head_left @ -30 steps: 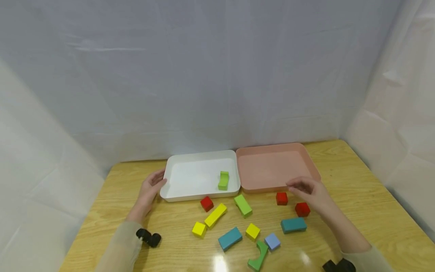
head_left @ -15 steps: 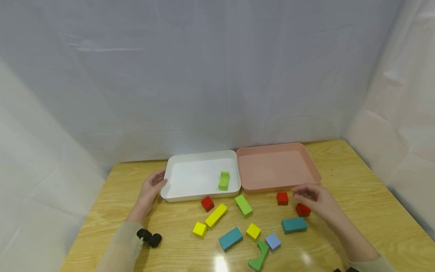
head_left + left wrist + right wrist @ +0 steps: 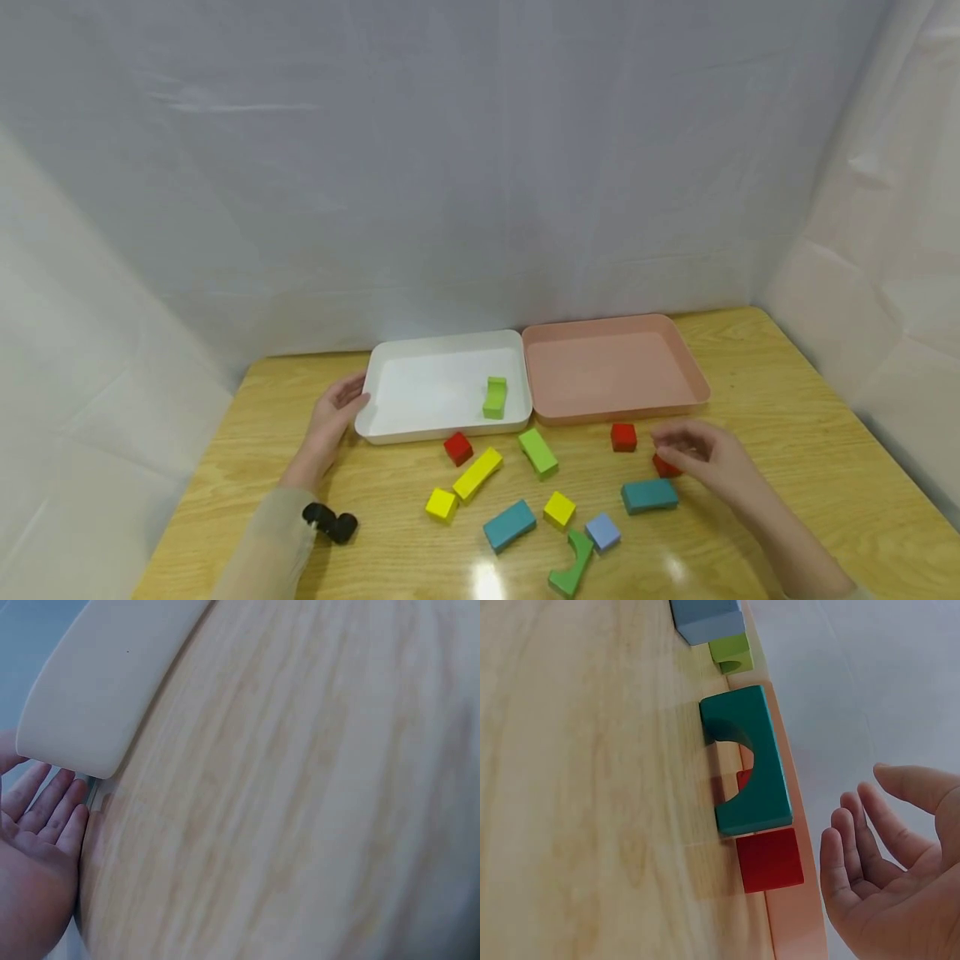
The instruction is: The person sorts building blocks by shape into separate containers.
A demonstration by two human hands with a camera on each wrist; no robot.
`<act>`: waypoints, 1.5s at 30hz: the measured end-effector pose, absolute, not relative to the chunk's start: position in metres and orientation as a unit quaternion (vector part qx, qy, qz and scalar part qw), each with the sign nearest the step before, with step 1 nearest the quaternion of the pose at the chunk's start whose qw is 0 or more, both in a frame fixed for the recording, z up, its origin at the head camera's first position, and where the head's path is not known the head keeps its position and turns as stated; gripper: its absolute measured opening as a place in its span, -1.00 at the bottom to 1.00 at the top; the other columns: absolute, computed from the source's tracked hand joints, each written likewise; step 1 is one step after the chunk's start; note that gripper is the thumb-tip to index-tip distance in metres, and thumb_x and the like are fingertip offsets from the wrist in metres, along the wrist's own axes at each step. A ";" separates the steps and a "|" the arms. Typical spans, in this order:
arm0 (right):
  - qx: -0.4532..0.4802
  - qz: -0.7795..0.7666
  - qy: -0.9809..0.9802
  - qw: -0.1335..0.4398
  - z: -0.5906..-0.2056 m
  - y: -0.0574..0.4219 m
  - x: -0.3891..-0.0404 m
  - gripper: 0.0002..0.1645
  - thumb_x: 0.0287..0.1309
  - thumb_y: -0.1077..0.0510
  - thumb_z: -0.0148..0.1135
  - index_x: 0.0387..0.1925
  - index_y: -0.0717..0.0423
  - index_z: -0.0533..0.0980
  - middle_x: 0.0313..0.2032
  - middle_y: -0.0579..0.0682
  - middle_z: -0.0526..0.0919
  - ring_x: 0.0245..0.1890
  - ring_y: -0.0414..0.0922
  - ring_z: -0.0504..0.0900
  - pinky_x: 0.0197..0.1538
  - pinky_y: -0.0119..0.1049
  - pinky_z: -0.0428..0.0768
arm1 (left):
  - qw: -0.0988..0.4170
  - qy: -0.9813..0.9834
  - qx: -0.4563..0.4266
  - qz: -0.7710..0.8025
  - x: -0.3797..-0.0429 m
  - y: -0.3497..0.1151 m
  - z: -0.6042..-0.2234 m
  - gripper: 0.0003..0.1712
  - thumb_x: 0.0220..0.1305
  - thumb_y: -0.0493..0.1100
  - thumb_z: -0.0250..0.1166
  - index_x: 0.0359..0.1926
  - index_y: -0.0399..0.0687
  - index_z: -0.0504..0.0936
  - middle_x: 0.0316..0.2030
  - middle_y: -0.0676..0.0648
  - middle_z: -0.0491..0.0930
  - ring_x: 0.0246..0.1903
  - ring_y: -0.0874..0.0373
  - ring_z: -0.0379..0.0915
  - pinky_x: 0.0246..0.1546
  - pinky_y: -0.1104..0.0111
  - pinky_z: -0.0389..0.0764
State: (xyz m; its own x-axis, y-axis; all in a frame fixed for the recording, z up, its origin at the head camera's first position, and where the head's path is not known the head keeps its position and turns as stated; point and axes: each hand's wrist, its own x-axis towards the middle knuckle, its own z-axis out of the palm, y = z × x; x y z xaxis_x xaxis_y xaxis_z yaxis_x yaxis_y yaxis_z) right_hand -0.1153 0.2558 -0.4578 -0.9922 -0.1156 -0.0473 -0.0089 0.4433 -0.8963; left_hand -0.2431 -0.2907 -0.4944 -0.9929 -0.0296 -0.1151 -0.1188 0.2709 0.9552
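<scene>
My left hand [image 3: 327, 421] rests at the left end of the white tray [image 3: 420, 387], thumb at the rim. In the left wrist view its fingers [image 3: 56, 810] lie nearly straight by the corner of the tray. My right hand [image 3: 708, 458] hovers over a red cube [image 3: 664, 467], partly covering it in the head view; its fingers are loosely bent and hold nothing. Just in front of that cube lies a teal block [image 3: 649, 497], whose arched cutout shows in the right wrist view. Another red cube [image 3: 623, 437] sits left of the hand.
A lime-green arched block [image 3: 494, 400] lies in the white tray. The pink tray [image 3: 600, 358] adjoins it on the right. Several blocks are scattered in front, among them a yellow bar [image 3: 477, 475], a green arch [image 3: 572, 567] and a lavender cube [image 3: 602, 532]. Pale curtains [image 3: 480, 167] surround the table.
My right hand has moved right and toward me, away from the pink tray's front edge, to over the right red cube. The left hand has stayed at the white tray.
</scene>
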 end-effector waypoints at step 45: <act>-0.033 -0.544 0.831 0.112 -0.481 0.274 -0.091 -0.58 0.41 0.16 0.38 0.20 0.29 0.64 0.18 0.24 0.74 -0.06 -0.53 0.69 -0.01 -0.50 0.72 | 0.031 0.792 -0.036 0.608 -0.244 -0.293 -0.498 -0.33 0.62 -0.20 0.17 0.62 -0.23 0.22 0.60 -0.30 0.25 0.57 -0.09 0.19 0.22 0.73 0.34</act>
State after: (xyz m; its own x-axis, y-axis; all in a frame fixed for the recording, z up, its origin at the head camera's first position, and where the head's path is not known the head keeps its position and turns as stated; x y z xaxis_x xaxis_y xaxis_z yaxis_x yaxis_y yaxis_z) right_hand -0.0906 0.2739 -0.4813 -0.9730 -0.1758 -0.1496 0.0670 0.4050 -0.9119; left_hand -0.2441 -0.2930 -0.4980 -0.9955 -0.0193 -0.0932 -0.0950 0.2577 0.9616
